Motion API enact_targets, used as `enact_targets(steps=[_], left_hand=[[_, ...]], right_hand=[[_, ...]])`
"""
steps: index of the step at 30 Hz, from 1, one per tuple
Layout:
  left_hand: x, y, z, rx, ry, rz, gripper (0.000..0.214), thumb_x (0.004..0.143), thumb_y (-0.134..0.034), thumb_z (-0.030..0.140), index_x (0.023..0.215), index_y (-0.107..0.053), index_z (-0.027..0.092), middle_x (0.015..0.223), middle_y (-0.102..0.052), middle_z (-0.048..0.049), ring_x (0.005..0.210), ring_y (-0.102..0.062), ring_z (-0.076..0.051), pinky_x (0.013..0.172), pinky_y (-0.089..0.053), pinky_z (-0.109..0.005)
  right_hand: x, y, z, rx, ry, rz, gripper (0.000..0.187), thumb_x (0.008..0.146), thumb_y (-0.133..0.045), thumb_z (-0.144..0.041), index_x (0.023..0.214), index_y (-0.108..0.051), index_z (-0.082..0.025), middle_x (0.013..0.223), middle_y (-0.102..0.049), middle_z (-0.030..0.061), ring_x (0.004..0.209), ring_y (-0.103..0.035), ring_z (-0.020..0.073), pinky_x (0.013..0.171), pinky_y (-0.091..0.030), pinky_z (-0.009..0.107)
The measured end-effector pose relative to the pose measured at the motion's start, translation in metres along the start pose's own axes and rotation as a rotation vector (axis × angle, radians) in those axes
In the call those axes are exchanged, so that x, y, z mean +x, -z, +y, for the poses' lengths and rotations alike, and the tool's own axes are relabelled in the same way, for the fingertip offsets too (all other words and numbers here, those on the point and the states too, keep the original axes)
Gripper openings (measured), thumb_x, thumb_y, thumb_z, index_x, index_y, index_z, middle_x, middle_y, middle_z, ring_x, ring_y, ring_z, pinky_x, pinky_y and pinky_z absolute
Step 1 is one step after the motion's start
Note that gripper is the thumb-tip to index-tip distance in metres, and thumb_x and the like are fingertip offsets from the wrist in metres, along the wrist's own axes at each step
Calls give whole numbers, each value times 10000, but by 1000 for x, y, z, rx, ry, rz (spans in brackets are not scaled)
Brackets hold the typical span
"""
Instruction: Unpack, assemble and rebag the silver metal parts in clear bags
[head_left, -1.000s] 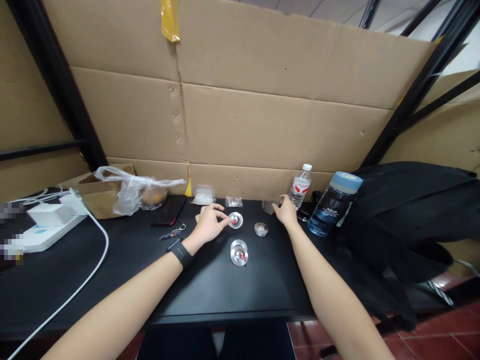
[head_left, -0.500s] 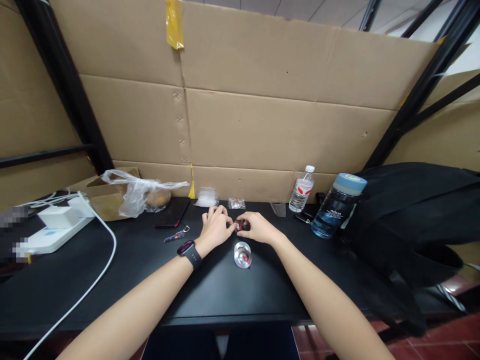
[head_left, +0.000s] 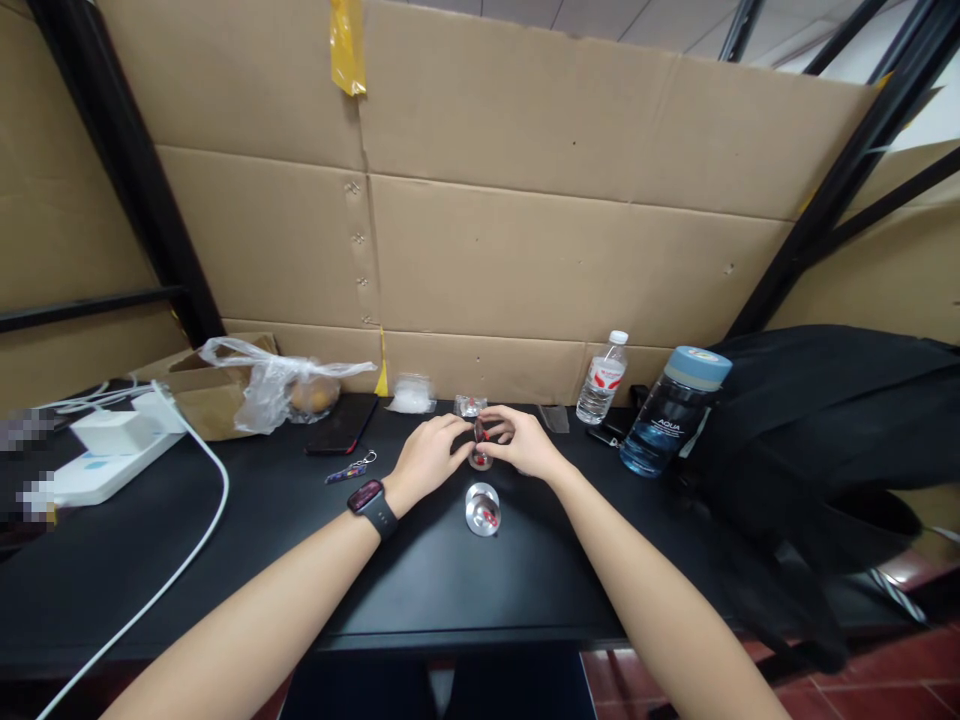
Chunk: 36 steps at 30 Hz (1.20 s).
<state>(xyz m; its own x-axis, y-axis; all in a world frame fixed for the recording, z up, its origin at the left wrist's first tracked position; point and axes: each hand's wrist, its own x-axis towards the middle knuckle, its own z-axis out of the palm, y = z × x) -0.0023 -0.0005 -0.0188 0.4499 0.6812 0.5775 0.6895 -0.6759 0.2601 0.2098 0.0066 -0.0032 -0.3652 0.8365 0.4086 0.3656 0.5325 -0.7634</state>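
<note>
Above the middle of the black table, my left hand [head_left: 435, 450] and my right hand [head_left: 523, 442] meet, fingers curled in a pinch. Between their fingertips a small, dark reddish, shiny disc [head_left: 479, 430] stands tilted on edge, looking like a lid. Right under it is a small round silvery piece [head_left: 481, 462] with red bits, partly covered by my fingers. Closer to me lies a silvery round metal tin [head_left: 482, 510], with two overlapping discs and a red mark or part. A dark smartwatch [head_left: 366, 497] is on my left wrist.
A keychain [head_left: 351, 468] and a phone [head_left: 341, 430] lie to the left, near a plastic bag [head_left: 277, 385] and a white power strip [head_left: 112, 460]. Small clear packets [head_left: 412, 393] line the cardboard wall. Rightward stand a water bottle [head_left: 602, 380], a blue-lidded bottle [head_left: 671, 415] and a black bag [head_left: 802, 430].
The disc between my fingers has risen and tilted up on edge, exposing the round piece beneath. My right hand has lifted slightly away from me; the nearer tin stays put.
</note>
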Motion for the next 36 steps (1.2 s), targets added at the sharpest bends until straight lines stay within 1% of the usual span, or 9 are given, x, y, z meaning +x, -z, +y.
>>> enact_targets(steps=[4,8,13,17,19,21,25,30,36], left_hand=[[0,-1,-1,28,-77,46,180,951,-569,247,1078,-694,223,1107,-706,-54,1023,-644,-217,926,-485,-349],[0,-2,-1,46,-71,62,121,931,-584,212,973,-698,207,999,-725,-49,937,-657,-208,864,-487,-333],[3,4,-6,21,-3,19,121,912,-583,231,908,-702,208,918,-731,-42,860,-670,-193,794,-487,-292],[3,26,-31,54,35,-43,174,912,-582,292,879,-731,208,899,-750,-46,837,-678,-197,773,-479,-284],[1,40,-45,10,9,-115,162,894,-606,304,878,-742,216,897,-757,-31,819,-679,-183,762,-473,-268],[-1,51,-56,-28,-8,-191,150,871,-632,309,848,-749,219,845,-757,-18,759,-674,-166,735,-466,-253],[-4,56,-66,-42,-43,-294,145,856,-644,307,834,-761,224,819,-756,-13,716,-666,-155,717,-458,-249],[-2,44,-54,-2,-125,-259,153,894,-611,292,941,-741,226,961,-746,-32,886,-667,-187,843,-458,-285],[-2,15,-9,79,-291,-243,325,982,-451,162,1214,-646,281,1174,-689,-34,1072,-593,-188,894,-387,-321]], right_hand=[[0,-7,-5,136,-11,-10,506,706,-812,-297,1172,-645,-193,1134,-710,98,929,-729,221,780,-600,320],[-1,-12,-7,170,-8,-48,491,704,-801,-279,1161,-645,-187,1128,-707,94,917,-722,205,796,-590,311],[0,-3,-4,-39,21,-8,434,690,-768,-243,1109,-664,-202,1038,-723,54,836,-692,174,712,-557,269],[0,24,-3,-337,33,50,397,682,-736,-213,1077,-698,-208,958,-737,32,798,-667,164,707,-513,257],[-2,41,-3,-472,5,-14,361,668,-741,-207,1028,-725,-208,881,-741,19,762,-662,164,723,-498,263],[-5,57,-1,-531,-63,-157,353,643,-766,-219,994,-738,-206,842,-748,14,737,-666,170,707,-493,260],[-11,73,3,-521,-179,-334,395,615,-806,-249,1001,-739,-205,898,-767,21,757,-685,184,679,-497,249],[-10,75,9,-490,-259,-385,457,545,-866,-266,980,-745,-194,932,-772,35,795,-698,205,692,-508,251],[-10,74,12,-480,-272,-421,489,561,-863,-280,1030,-748,-200,963,-774,36,816,-700,210,704,-511,251]])
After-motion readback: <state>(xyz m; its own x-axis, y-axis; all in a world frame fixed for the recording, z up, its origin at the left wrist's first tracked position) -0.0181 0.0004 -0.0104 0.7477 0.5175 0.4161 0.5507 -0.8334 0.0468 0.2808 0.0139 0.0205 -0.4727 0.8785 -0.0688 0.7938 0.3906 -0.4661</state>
